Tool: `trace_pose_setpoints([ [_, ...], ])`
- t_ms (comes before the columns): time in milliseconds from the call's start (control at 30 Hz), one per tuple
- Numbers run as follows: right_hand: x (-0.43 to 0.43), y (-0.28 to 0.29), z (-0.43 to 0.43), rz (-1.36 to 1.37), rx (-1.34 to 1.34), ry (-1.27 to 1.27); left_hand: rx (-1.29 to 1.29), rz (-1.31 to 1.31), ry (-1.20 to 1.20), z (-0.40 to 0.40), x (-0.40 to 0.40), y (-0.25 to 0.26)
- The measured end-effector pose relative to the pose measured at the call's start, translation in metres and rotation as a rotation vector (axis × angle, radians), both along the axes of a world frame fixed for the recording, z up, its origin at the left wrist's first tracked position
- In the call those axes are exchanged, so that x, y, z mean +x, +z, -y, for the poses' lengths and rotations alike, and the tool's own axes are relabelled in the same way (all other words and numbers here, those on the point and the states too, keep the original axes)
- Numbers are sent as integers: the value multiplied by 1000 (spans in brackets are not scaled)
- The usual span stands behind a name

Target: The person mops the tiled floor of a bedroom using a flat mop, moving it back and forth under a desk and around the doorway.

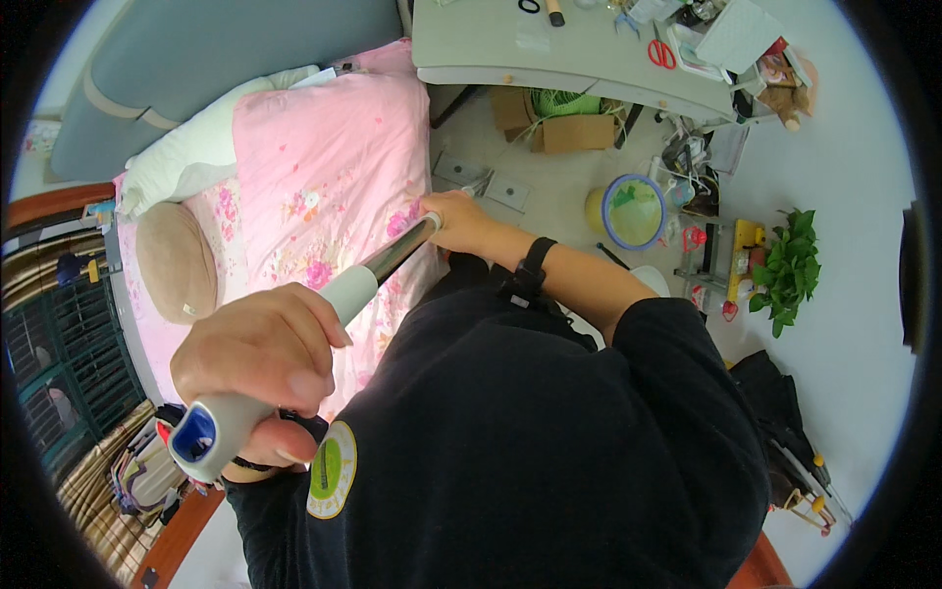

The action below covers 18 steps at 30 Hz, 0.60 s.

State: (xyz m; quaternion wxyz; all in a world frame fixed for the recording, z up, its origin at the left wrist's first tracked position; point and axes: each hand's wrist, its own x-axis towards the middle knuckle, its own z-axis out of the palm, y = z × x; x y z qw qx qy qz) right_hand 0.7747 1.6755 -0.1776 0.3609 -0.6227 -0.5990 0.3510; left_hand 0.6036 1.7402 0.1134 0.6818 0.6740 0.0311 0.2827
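Observation:
My left hand (pixel 254 353) is wrapped around the pale plastic grip of a mop (pixel 349 292), close to the camera. The grip's end with a blue inset shows below that hand. Farther down, my right hand (pixel 460 221) holds the metal pole (pixel 401 252) at a white collar. The pole slants away from me towards the floor. Past my right hand, a flat mop head in two grey plates (pixel 508 190) lies on the floor with a white joint between them. Part of the joint is hidden by my right hand.
A bed with a pink floral quilt (pixel 331 169) stands at the left. Ahead is a desk (pixel 478 37) with red-handled scissors (pixel 661 54); a cardboard box (pixel 578 134) lies beneath. A blue-rimmed bucket (pixel 605 213) and a potted plant (pixel 787 269) are at the right.

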Motion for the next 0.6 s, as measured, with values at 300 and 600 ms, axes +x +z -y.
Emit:
trace_pose_setpoints([
  [300,-8,17,17,-87,137,99,169,-14,67,52,-14,26],
  [600,0,-12,-22,37,224,241,298,-209,441,104,-3,0],
])
